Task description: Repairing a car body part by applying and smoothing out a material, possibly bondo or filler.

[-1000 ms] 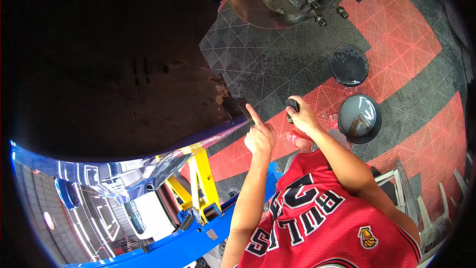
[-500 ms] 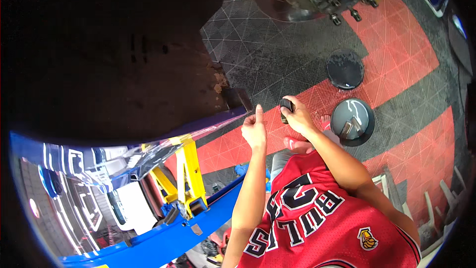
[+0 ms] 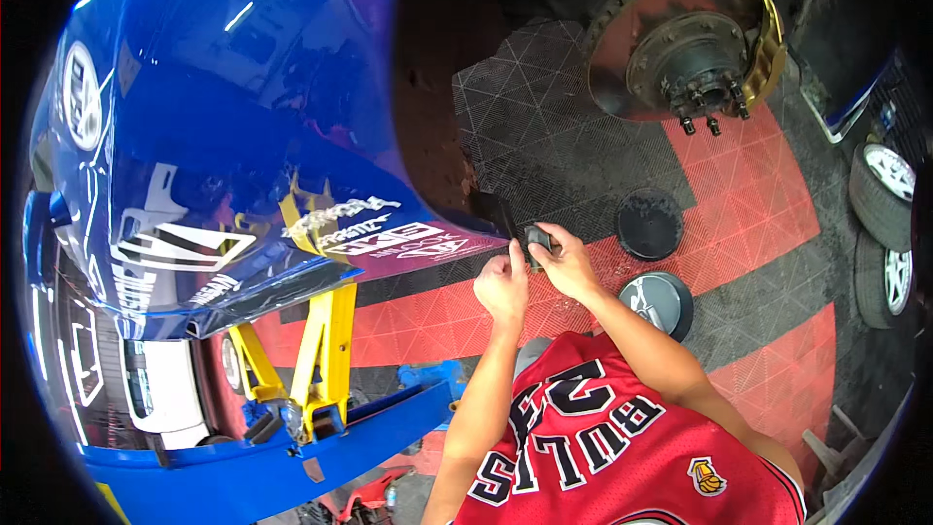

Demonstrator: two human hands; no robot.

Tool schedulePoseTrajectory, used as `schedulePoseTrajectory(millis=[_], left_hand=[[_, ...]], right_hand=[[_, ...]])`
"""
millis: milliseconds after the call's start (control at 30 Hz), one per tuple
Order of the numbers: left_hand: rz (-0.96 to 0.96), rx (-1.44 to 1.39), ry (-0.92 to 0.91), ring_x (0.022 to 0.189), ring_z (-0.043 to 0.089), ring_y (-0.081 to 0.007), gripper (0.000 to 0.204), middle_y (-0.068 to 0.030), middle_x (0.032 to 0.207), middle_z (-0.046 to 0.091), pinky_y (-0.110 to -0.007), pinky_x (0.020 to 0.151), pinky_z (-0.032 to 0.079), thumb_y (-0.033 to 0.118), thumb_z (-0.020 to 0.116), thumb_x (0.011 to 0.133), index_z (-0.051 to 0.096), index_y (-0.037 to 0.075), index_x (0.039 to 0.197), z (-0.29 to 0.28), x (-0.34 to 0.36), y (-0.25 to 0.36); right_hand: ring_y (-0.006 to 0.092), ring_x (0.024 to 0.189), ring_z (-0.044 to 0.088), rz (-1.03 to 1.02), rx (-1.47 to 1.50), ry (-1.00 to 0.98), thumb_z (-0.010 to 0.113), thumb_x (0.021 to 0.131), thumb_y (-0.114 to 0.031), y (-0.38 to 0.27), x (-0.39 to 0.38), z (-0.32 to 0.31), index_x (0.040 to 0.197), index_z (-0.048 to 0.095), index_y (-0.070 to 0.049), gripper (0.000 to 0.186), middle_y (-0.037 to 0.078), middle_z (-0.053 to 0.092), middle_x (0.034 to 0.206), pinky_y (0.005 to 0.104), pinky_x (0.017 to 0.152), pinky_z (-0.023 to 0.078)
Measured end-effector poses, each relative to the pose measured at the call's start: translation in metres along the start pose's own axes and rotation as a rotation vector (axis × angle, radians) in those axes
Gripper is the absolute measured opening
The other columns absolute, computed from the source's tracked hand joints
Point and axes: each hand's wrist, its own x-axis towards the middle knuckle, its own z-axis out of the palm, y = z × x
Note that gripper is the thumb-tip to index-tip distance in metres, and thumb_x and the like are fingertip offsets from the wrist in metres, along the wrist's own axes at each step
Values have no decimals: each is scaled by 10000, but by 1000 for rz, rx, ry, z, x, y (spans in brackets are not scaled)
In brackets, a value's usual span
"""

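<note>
My right hand (image 3: 567, 265) grips a small dark block-shaped piece (image 3: 534, 236) between thumb and fingers, out in front of my chest. Close beside it on the left is my left hand (image 3: 501, 290), its fingers curled in and its thumb pointing up toward the block. Whatever the curled fingers hold, if anything, is hidden. Just beyond both hands is the lower edge of a blue car body panel (image 3: 262, 87). Farther off at the upper right hangs a bare brake disc (image 3: 617, 58) with a gold-coloured part (image 3: 770, 49) at its edge and several studs on its hub.
A black round dish (image 3: 650, 224) and a grey pan (image 3: 685, 306) stand on the red and black tiled floor (image 3: 768, 180) to the right. A yellow stand (image 3: 330, 350) and a blue beam (image 3: 292, 467) are at the left. Wheels (image 3: 880, 194) lie at the far right.
My hands have come closer together, bringing the block beside my left thumb. The view has shifted, showing more of the blue panel and the brake disc.
</note>
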Motion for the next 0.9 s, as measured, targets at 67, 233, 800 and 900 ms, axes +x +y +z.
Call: schedulePoseTrajectory(millis=[67, 233, 800, 900], left_hand=[[70, -86, 11, 444, 543, -238, 395, -118, 518, 559, -350, 475, 421, 293, 664, 850, 609, 9, 581, -10, -8, -11], [46, -292, 26, 496, 513, -153, 312, -94, 559, 547, -317, 485, 394, 181, 656, 864, 591, -17, 631, -35, -29, -56], [-566, -549, 60, 520, 479, -71, 368, -29, 565, 570, -251, 504, 407, 187, 585, 925, 581, -16, 618, -74, -75, -197], [-613, -521, 114, 518, 506, -81, 367, -45, 572, 591, -254, 505, 417, 195, 588, 922, 589, -22, 626, -71, -81, -206]], right_hand=[[96, 723, 606, 65, 130, -59, 621, 868, -36, -14, 1, 5, 1149, 550, 35, 299, 72, 645, 906, 249, 625, 524], [76, 618, 581, 168, 214, -54, 615, 884, -66, -17, 22, 16, 1048, 604, 16, 184, 23, 619, 765, 227, 558, 501], [62, 635, 546, 145, 143, 6, 630, 883, -81, -13, 25, 18, 1109, 619, 14, 246, 5, 623, 784, 234, 561, 462], [65, 627, 550, 169, 134, -16, 631, 883, -77, -12, 32, 17, 1092, 614, 25, 233, 18, 633, 791, 233, 561, 469]])
